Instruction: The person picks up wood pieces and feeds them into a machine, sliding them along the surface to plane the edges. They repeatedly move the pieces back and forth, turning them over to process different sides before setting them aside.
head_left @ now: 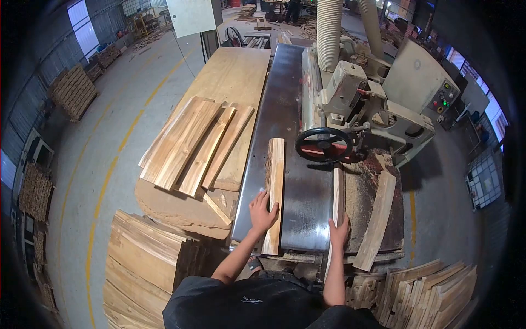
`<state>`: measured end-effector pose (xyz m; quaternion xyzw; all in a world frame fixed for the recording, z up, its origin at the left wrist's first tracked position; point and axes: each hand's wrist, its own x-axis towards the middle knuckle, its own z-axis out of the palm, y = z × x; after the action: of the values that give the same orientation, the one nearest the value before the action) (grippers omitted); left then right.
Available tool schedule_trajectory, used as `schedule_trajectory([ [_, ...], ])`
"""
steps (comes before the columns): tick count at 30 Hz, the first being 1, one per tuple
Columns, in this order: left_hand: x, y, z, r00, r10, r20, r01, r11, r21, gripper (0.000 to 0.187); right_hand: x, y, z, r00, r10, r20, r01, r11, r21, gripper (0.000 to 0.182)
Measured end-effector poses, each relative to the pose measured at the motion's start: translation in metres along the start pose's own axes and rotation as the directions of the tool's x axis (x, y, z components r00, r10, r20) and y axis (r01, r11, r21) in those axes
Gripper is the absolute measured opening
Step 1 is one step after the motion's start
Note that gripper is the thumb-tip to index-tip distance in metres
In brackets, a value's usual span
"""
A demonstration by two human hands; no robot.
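My left hand [263, 210] rests with spread fingers on the left edge of a narrow wooden board [275, 186] with a bark edge, which lies lengthwise on the dark metal table [307, 208]. Farther right, my right hand [339, 231] has its fingers around a thin wooden strip [338, 192]. The strip's far end is beneath the machine [342, 88], close to its black handwheel [324, 145]. A loose board [376, 222] lies on the sawdust to the right of my right hand.
Several planks [189, 142] lie on a wooden side table [235, 71] at the left. Stacked boards stand at the lower left [142, 257] and lower right [427, 293]. A control box [422, 82] is at the right. Far back, a person [293, 10] stands near scattered wood.
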<state>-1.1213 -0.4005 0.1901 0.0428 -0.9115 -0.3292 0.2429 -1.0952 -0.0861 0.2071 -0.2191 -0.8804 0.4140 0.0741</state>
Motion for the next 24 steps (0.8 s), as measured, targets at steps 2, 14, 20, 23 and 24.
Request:
schedule_trajectory([
  [2, 0.0, 0.0, 0.0, 1.0, 0.002, -0.006, -0.002, 1.0, -0.005, 0.054, -0.002, -0.003, -0.002, 1.0, 0.024, 0.009, -0.024, 1.0, 0.011, 0.084],
  [14, 0.0, 0.0, -0.001, 1.0, -0.018, -0.007, 0.018, 1.0, -0.005, 0.054, 0.001, 0.001, 0.0, 1.0, -0.005, 0.005, 0.005, 1.0, -0.018, 0.083],
  [20, -0.001, -0.001, 0.001, 1.0, -0.017, -0.015, 0.017, 1.0, -0.001, 0.053, -0.001, -0.003, -0.003, 1.0, -0.017, 0.004, 0.017, 0.999, -0.044, 0.085],
  [23, -0.001, -0.001, 0.0, 1.0, -0.007, -0.029, 0.006, 1.0, -0.015, 0.053, -0.002, -0.006, -0.005, 0.999, 0.008, 0.033, -0.004, 0.995, -0.104, 0.081],
  [24, -0.001, -0.001, 0.0, 1.0, -0.008, -0.021, 0.008, 1.0, -0.02, 0.053, -0.003, -0.006, -0.006, 1.0, -0.003, 0.019, 0.005, 0.992, -0.123, 0.083],
])
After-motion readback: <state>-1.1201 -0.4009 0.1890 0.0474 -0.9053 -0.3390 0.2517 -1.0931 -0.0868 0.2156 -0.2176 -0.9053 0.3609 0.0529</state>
